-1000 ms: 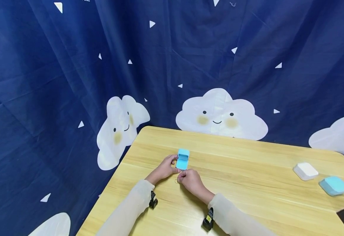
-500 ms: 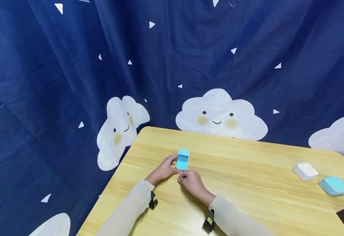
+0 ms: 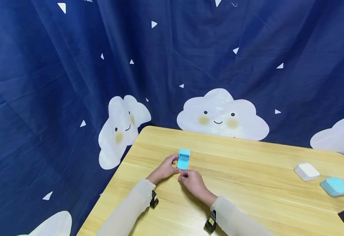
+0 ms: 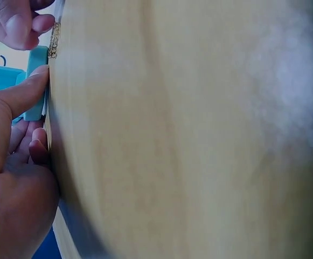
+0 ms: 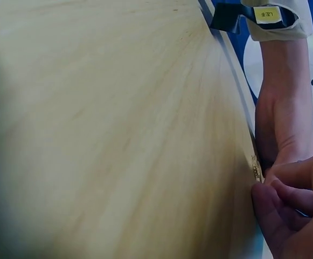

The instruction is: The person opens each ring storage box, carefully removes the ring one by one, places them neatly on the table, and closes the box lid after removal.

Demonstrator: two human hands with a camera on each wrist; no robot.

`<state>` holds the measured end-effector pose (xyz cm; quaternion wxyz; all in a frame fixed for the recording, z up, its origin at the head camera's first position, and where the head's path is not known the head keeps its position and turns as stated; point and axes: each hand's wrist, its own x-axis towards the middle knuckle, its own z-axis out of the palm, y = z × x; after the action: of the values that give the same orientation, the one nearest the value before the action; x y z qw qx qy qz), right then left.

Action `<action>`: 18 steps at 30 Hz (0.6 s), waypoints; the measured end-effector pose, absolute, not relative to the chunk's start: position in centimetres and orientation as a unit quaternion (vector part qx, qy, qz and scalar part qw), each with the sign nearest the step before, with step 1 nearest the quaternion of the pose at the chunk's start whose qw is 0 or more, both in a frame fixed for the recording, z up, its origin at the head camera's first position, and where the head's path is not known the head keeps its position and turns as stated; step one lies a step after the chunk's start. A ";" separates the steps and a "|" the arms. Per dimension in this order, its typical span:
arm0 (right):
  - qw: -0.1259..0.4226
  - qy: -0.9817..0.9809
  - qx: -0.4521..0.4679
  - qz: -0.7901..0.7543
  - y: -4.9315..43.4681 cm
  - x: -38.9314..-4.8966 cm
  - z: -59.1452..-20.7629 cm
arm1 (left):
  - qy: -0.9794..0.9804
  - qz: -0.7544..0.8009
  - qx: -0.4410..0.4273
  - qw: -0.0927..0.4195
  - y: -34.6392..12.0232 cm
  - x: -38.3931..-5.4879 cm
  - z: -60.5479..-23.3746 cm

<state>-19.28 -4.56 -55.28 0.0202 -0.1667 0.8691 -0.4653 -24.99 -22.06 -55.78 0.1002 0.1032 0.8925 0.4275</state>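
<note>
Head view showed us the left hand [image 3: 165, 168], its grip around a blue box [image 3: 183, 164], lid raised, on the worktop [image 3: 248, 164]. We saw the right hand [image 3: 194, 182] pinching a gold ring [image 4: 54, 43] just before the box.

From here the table [image 3: 248, 164] looks like smooth wood with a soft shine on it, and the big dark curtain [image 3: 207, 52] is creased cloth. The ring [image 4: 54, 40] looks like gold-coloured metal with a bumpy pattern, the open blue box [image 3: 183, 164] looks smooth and dull, and the sleeves [image 3: 130, 205] look like thin cloth.
</note>
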 end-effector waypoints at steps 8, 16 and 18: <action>-0.032 0.874 -0.165 -0.456 -3.8 -19.8 -55.2 | 0.892 0.429 0.101 0.103 -22.2 -25.1 -56.0; -0.053 0.881 -0.142 -0.448 -2.5 -21.2 -54.8 | 0.890 0.431 0.109 0.103 -22.2 -25.2 -56.1; -0.050 0.880 -0.131 -0.454 -2.2 -21.6 -54.6 | 0.889 0.432 0.108 0.103 -22.1 -25.3 -56.1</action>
<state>-21.58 -2.17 -54.57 -0.0499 -0.1312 0.8798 -0.4542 -25.26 -22.12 -56.13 0.1032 0.1078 0.8893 0.4324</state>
